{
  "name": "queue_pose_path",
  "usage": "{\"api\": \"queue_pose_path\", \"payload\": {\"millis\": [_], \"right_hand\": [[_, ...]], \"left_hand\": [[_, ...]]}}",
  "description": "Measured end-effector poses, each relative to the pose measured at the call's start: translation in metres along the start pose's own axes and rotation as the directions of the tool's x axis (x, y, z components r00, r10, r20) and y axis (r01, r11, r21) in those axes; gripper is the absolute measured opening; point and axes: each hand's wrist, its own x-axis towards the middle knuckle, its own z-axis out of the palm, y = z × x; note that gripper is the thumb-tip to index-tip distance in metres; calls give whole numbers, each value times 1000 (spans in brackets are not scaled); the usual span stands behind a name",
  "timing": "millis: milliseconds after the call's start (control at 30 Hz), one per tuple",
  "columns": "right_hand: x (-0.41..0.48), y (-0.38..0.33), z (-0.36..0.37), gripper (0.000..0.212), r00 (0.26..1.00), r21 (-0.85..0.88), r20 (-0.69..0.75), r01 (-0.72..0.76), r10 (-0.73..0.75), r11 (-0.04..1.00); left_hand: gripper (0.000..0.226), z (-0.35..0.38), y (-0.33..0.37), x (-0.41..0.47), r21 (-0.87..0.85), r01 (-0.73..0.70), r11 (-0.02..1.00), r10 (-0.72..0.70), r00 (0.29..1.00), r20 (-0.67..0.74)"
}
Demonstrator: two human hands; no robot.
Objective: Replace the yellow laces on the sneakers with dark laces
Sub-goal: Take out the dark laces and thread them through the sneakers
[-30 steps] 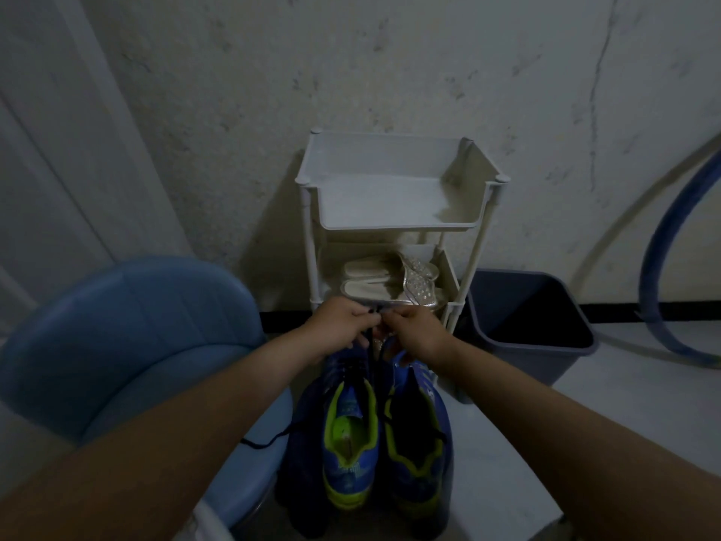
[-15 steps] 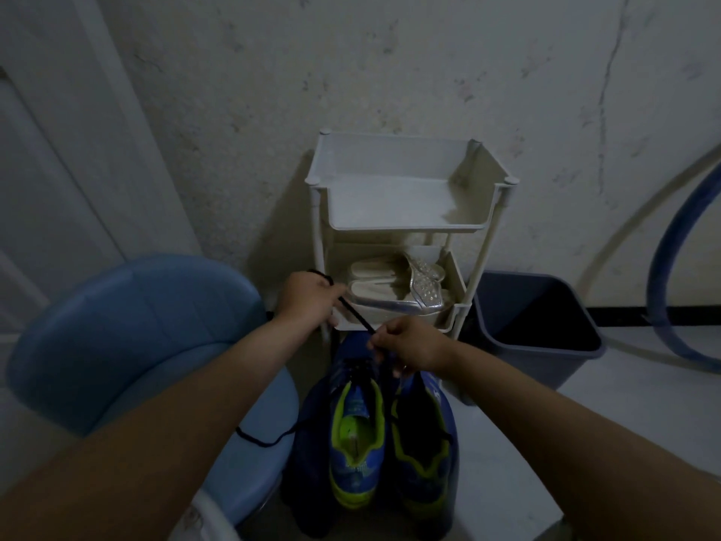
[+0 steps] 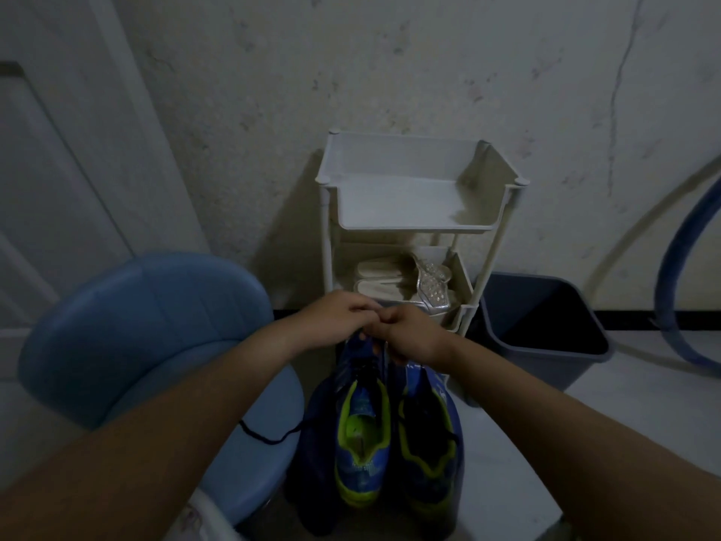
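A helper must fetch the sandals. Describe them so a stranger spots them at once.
Against the wall, between the blue chair and the dark bin, stands a white tiered rack. The sandals lie on its second shelf down. They are pale with glittering clear straps, unlike the blue-and-yellow sneakers nearer the viewer.

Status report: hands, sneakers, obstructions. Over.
Left hand and right hand meet over far end of sneakers, fingers curled, grip hidden. Dark lace trails across blue chair. Nothing blocking hands.
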Motion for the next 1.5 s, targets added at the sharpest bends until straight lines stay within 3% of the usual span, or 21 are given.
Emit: {"api": "queue_pose_path", "payload": {"millis": [167,367,567,667,733,833,900,967,1067,1133,1367,1500], "right_hand": [[-1,2,-3,18,1000,-64,-7,4,-4,998],[4,10,-17,16,994,-242,-110,-46,20,969],[12,29,-33,23,963,-597,-249,-238,105,766],[10,35,-36,20,941,-663,-300,-323,156,675],[7,36,-36,13,930,-685,-308,-363,200,631],[4,34,-31,33,959,-780,-207,-281,192,559],[2,28,-24,49,992,-763,-95,-124,80,635],[2,20,-14,54,1000,-631,-9,-4,-2,776],[0,11,-3,31,996,-364,83,15,17,931],[-1,8,-2,12,996,-342,89,19,12,940],[3,19,-5,11,999,-427,-7,-31,31,904],[3,30,-2,15,999,-546,-8,-38,40,837]], "left_hand": [[32,-15,-15,3,169,45,985,-50,998,27],[18,-33,-21,-6,255,50,966,-72,994,78],[27,-50,-39,-6,432,235,871,-265,964,10],[30,-53,-47,-7,531,264,805,-336,941,42],[29,-50,-51,-8,523,277,806,-353,934,50],[26,-40,-49,-8,421,258,870,-321,943,87],[23,-30,-42,-9,373,197,906,-267,953,146],[21,-19,-33,-9,341,136,930,-210,959,190],[20,-7,-22,-6,352,91,932,-156,974,162],[22,-3,-21,-4,369,77,926,-131,984,124],[17,12,-29,-7,183,172,968,-203,964,170],[20,24,-38,-13,208,380,901,-423,876,232]]}}
